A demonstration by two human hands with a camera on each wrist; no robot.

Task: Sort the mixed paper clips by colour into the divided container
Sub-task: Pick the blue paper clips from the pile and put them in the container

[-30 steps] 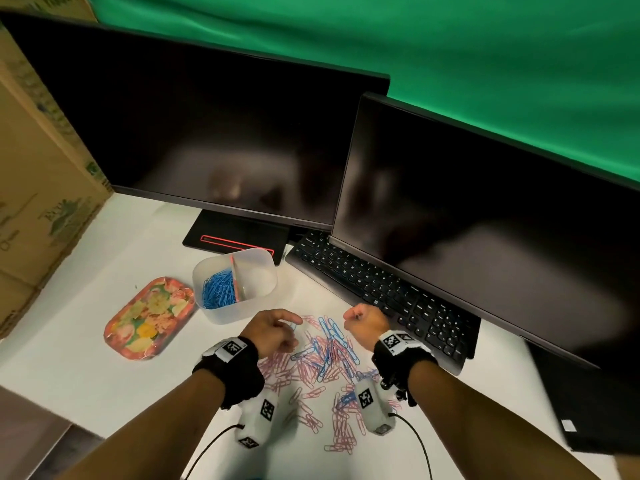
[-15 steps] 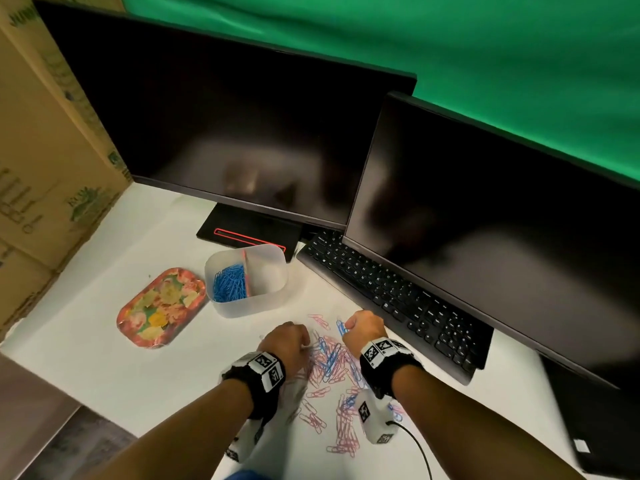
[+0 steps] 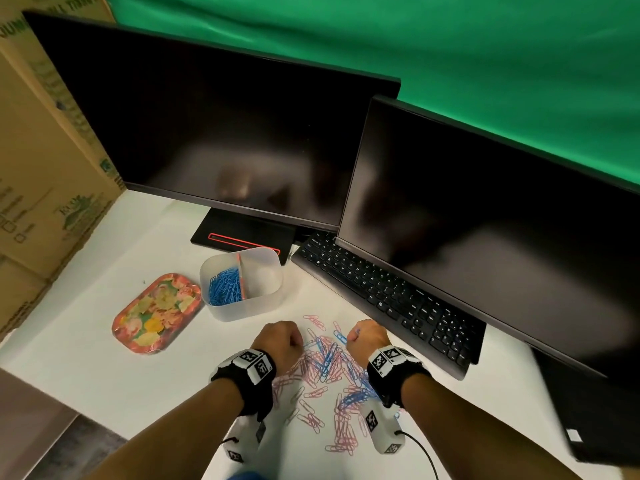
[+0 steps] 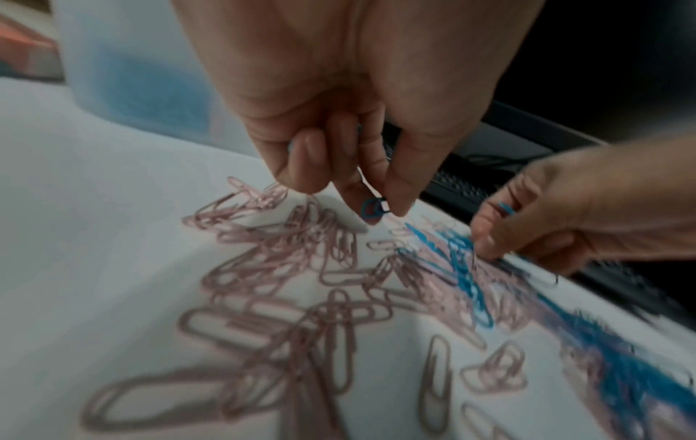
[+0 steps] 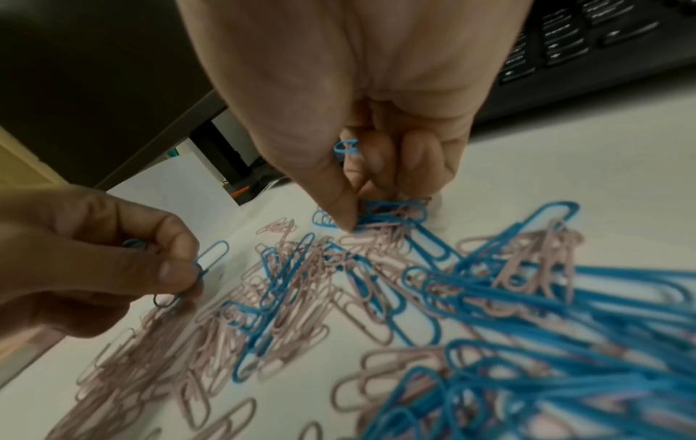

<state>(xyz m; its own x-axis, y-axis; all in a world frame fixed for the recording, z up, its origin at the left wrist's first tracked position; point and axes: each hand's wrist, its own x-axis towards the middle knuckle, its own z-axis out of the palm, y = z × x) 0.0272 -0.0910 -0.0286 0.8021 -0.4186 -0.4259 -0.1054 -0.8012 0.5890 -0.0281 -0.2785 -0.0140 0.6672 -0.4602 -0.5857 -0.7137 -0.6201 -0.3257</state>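
A pile of pink and blue paper clips (image 3: 329, 368) lies on the white desk in front of me. The translucent divided container (image 3: 263, 299) stands behind it to the left. Its left compartment holds blue clips (image 3: 225, 287). My left hand (image 4: 373, 205) is at the pile's left edge and pinches a blue clip (image 4: 371, 210) between thumb and fingers. My right hand (image 5: 361, 208) is at the pile's far right. It keeps one blue clip (image 5: 344, 147) tucked in its curled fingers and pinches another blue clip (image 5: 391, 211) that lies on the pile.
A flowered tray (image 3: 156, 313) lies left of the container. A black keyboard (image 3: 388, 299) runs close along the right of the pile, under two dark monitors (image 3: 214, 133). Cardboard boxes (image 3: 41, 168) stand at the left.
My left hand has shifted a little right onto the pile's edge and now pinches a blue clip. The right hand stays at the far side of the pile. The head view has tilted.
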